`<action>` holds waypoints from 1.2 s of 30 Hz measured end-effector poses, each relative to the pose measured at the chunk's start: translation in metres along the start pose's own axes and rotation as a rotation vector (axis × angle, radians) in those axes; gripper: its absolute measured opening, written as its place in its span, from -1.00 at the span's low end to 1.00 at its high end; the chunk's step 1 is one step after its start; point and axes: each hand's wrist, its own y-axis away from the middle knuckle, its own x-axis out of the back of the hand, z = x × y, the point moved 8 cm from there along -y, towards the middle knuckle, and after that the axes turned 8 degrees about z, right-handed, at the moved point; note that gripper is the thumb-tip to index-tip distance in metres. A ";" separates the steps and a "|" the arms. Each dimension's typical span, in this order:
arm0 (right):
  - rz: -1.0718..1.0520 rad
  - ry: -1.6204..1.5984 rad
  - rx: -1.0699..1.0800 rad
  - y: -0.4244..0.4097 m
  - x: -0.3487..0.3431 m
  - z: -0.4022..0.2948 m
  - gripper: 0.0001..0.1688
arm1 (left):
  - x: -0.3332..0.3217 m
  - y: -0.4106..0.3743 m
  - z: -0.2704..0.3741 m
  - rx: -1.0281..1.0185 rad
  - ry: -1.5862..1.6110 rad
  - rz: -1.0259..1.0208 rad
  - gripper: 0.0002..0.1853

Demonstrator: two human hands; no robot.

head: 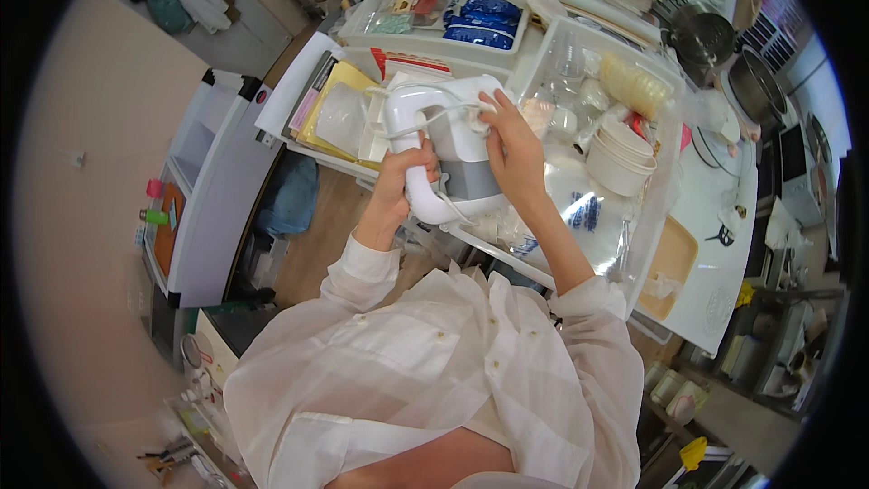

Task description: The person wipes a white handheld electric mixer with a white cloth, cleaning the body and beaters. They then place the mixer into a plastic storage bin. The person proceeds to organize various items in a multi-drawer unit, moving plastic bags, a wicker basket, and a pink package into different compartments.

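A white and grey electric hand mixer is held up before my chest, over the plastic bins. My left hand is wrapped around its white handle. My right hand lies against the mixer's other side, its fingertips at the white power cord. That cord is looped around the body, and part of it hangs over the lower end. Exactly what the right fingertips pinch is partly hidden.
A bin to the right holds stacked white tubs and plastic bags. Another bin at left contains envelopes and papers. Behind, a tray carries blue packets. Pans and a tan tray stand farther right.
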 end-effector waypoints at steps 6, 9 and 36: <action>-0.179 0.273 0.448 0.022 -0.028 -0.038 -0.84 | -0.008 0.001 -0.002 -0.061 -0.374 0.157 -0.66; -0.179 0.280 0.398 0.024 -0.033 -0.040 -0.85 | -0.008 0.004 0.002 -0.084 -0.395 0.219 -0.70; -0.329 -0.664 -0.952 0.112 -0.028 -0.032 -0.47 | 0.070 0.015 0.020 -0.047 -0.064 0.195 -0.51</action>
